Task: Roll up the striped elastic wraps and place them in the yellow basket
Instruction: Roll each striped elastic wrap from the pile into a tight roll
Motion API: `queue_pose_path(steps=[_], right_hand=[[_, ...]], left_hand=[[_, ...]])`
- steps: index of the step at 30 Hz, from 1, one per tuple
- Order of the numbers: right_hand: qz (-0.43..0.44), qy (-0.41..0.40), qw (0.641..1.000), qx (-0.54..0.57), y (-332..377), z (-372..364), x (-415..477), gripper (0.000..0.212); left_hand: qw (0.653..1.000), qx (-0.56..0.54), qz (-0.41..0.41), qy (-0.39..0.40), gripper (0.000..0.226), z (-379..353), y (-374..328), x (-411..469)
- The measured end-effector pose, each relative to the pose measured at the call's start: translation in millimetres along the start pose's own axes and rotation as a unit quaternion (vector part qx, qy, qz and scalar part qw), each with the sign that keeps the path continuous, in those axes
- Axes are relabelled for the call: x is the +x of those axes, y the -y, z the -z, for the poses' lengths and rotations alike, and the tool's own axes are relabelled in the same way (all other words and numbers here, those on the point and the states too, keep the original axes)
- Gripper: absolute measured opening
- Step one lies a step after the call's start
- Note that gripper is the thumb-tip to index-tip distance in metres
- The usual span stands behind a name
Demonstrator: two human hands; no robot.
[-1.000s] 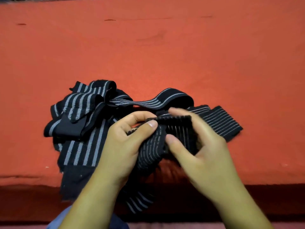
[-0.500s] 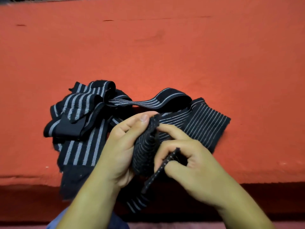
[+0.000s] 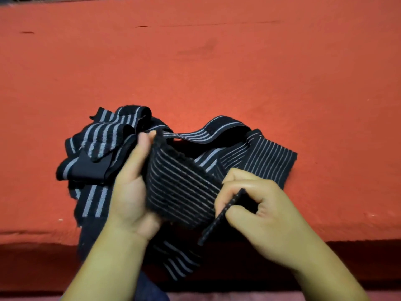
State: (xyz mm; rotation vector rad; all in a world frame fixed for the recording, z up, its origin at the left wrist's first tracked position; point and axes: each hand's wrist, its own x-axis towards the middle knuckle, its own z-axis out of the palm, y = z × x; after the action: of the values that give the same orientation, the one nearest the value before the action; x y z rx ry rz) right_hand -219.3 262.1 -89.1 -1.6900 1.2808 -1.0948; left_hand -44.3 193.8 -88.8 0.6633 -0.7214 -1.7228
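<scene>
Now stretched flat: black fine-striped elastic wrap [image 3: 182, 187], bunched a moment ago. Left hand [image 3: 130, 190] grips its side, right hand [image 3: 267, 216] pinches its end. Ready to roll.

So the bench [image 3: 217, 72] is a flat orange-red all over, going dark maroon along the near edge. The wrap [image 3: 182, 187] between the left hand [image 3: 130, 192] and the right hand [image 3: 260, 205] is black with loads of thin pale grey pinstripes packed close. The pile [image 3: 97, 148] just left of the left hand is black too, but with fatter grey-white stripes and one plain dark patch. Dark blue fabric [image 3: 149, 290] shows below the wrists.
</scene>
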Motion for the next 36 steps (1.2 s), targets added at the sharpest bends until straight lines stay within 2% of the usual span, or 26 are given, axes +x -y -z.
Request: queue_pose_path(steps=[3, 6, 11, 15, 19, 22, 25, 29, 34, 36], right_hand=[[0.005, 0.007, 0.999, 0.037, 2.6, 5.9, 0.1, 0.031], [0.020, 0.016, 0.997, 0.075, 3.7, 9.8, -1.2, 0.027], [0.043, 0.089, 0.980, 0.171, 11.0, 11.3, -4.8, 0.037], [0.017, 0.173, 0.955, 0.241, 11.8, 8.8, -5.2, 0.038], [-0.030, 0.233, 0.946, 0.224, 12.9, 2.7, -4.3, 0.035], [-0.052, 0.251, 0.945, 0.202, 13.5, 2.7, -3.1, 0.036], [-0.066, 0.208, 0.958, 0.185, 10.3, 6.4, -1.1, 0.032], [-0.096, 0.057, 0.975, 0.194, 1.9, 11.2, -0.5, 0.025], [-0.119, -0.095, 0.965, 0.215, -5.6, 15.0, 0.6, 0.017], [-0.143, -0.127, 0.951, 0.241, -9.8, 16.6, 1.6, 0.017]], left_hand=[[0.998, -0.054, 0.015, -0.016, 0.064, 1.3, -3.1, 2.4], [0.996, 0.060, 0.056, -0.040, 0.076, 9.1, 5.7, 11.7], [0.975, 0.204, 0.092, -0.004, 0.066, 2.9, 14.8, 10.0], [0.946, 0.312, 0.087, 0.023, 0.054, 1.8, 17.4, 5.5], [0.896, 0.434, 0.065, 0.070, 0.038, 4.5, 19.1, 2.8], [0.893, 0.434, 0.060, 0.103, 0.049, 5.6, 21.6, 4.8], [0.903, 0.415, 0.054, 0.095, 0.064, 5.6, 18.8, 4.4], [0.939, 0.335, 0.052, 0.054, 0.069, 2.6, 12.2, 4.6], [0.974, 0.215, 0.054, 0.036, 0.069, 0.1, 8.8, 3.4], [0.984, 0.167, 0.050, 0.031, 0.069, 0.3, 6.8, 2.6]])
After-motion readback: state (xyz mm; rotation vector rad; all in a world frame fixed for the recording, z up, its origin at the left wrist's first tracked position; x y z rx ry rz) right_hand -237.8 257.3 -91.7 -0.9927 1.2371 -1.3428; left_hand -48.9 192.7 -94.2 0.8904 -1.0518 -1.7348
